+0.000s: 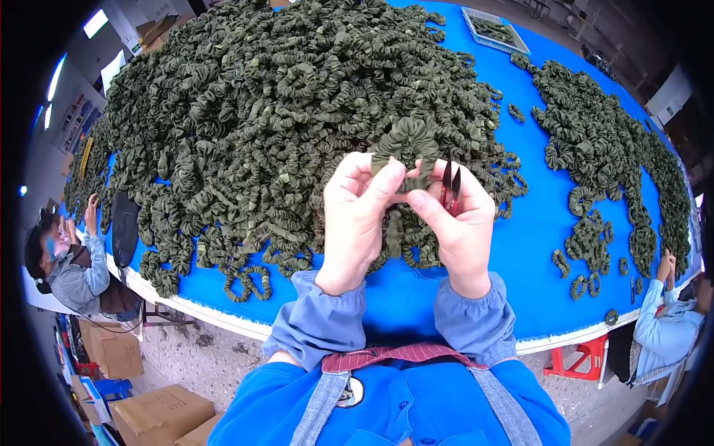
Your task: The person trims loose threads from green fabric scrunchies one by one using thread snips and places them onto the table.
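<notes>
Between my two hands is a dark green gathered fabric scrunchie (pixel 409 137), raised in front of the pile. My left hand (pixel 353 215) pinches its left end between thumb and fingers. My right hand (pixel 462 230) grips the right end by thumb and forefinger. Tucked in that same hand are small thread snips (pixel 451 186) with red handles, their dark blades pointing up and away from me. Just beyond my hands rises a large heap of similar green scrunchies (pixel 260 111). My fingers partly hide the held one's lower part.
The blue-covered table (pixel 535 297) carries another pile of scrunchies (pixel 595 126) on the right. At the far edge stands a light basket (pixel 497 31) with more. One person (pixel 71 260) sits at the left and another (pixel 666 320) at the right. Cardboard boxes (pixel 160 416) lie on the floor.
</notes>
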{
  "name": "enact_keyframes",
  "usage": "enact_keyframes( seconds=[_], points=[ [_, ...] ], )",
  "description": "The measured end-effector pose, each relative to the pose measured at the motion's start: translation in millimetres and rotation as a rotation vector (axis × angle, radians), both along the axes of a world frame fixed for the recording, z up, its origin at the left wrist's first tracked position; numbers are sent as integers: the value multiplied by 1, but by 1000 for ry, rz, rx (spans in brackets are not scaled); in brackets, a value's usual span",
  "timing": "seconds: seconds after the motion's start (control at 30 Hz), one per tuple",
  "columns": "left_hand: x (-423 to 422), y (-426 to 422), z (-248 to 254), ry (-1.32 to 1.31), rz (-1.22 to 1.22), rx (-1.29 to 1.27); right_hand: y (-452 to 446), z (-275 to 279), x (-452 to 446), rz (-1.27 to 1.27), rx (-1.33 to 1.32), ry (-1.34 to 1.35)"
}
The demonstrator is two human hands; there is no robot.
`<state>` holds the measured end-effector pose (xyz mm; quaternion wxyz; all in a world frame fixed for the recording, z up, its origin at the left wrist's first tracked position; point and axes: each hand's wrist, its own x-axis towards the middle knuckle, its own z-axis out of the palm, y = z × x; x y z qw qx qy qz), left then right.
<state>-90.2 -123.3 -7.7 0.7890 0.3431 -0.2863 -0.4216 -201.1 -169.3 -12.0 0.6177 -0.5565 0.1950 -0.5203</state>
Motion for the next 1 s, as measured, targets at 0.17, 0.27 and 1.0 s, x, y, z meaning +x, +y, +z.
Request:
enact_keyframes(
  seconds=[0.17, 0.27, 1.0],
  points=[
    [-9, -4, 0, 25, -37, -40, 1, 3, -1, -54, 55, -36],
    [-8, -6, 0, -34, -6, -31, -3, 7, -4, -82, 92, -63],
    [24, 0, -3, -908, -120, 121, -18, 3, -9, -168, -138, 169]
  ],
)
